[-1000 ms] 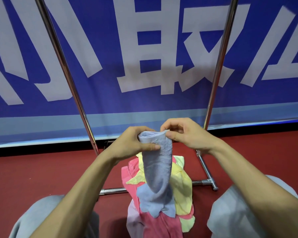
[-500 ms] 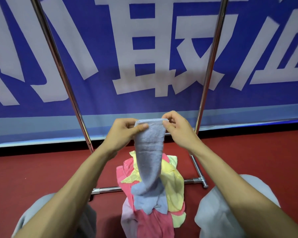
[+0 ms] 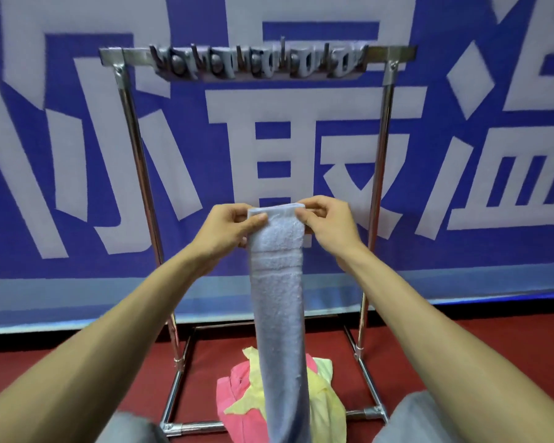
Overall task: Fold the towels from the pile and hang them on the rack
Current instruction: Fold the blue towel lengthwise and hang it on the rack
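A big blue banner (image 3: 77, 155) with white signs fills the wall, and the floor (image 3: 45, 362) below it is red. A shiny metal rack (image 3: 378, 174) stands in front of the banner. It has two tall posts, one top bar and a square frame on the floor. A row of gray hangers (image 3: 256, 63) sits on the top bar, too blurry to count. Between the posts there is wide open room, from the top bar down to the floor.

The left hand (image 3: 227, 230) pinches the top left corner of one light blue towel (image 3: 279, 298), thumb in front and fingers curled behind. The right hand (image 3: 330, 225) pinches the top right corner the same way. The towel's top edge is pulled flat between the two hands, well below the top bar. The towel is folded into a long thin strip and hangs straight down between the posts. Its low end runs past the bottom edge of the view.

Behind the strip, one pile (image 3: 237, 398) of pink and yellow towels lies on the floor, over the front bar of the frame. Two gray knees show at the bottom corners.

A moment ago the hands were lower, the towel's end was bunched on the pile, and the top bar was out of view.
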The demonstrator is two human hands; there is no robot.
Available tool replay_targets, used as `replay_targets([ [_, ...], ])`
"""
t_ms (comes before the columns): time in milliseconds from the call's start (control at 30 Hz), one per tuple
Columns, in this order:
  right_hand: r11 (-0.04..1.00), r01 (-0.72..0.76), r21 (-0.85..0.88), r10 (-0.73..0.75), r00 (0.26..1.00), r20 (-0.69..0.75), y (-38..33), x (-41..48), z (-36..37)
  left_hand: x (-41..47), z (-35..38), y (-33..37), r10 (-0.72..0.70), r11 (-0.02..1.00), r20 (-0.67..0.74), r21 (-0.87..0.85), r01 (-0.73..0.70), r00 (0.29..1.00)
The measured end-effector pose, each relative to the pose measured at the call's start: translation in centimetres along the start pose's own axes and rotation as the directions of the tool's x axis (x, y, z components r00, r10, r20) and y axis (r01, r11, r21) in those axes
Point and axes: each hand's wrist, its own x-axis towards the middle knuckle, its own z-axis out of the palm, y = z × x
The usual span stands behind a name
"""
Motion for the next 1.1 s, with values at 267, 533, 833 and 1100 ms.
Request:
replay_targets([
  [267, 0.969, 0.233, -0.084, -0.236, 0.972, -0.024, -8.4, 4.4, -0.8, 3.6, -4.3, 8.9, 0.29, 0.928, -0.063, 0.265, -0.264, 0.955],
  [533, 0.924, 0.363, -0.121, -0.373, 0.925, -0.07, -14.9, 7.2, -1.8, 5.3, -5.0, 14.7, 0.588, 0.73, -0.211, 0.554, -0.4, 0.781],
  [833, 0.943, 0.284, 0.173, -0.286, 0.958, -0.008, -16.9, 6.2, -3.0, 4.5, -4.4, 16.9, 0.603, 0.765, -0.236, 0.44, -0.47, 0.762],
  [1100, 0.93, 0.08, 0.359, -0.124, 0.987, 0.102, -14.8, 6.2, -3.1, 3.7, -3.3, 15.8, 0.286, 0.956, -0.186, -0.018, -0.294, 0.94],
])
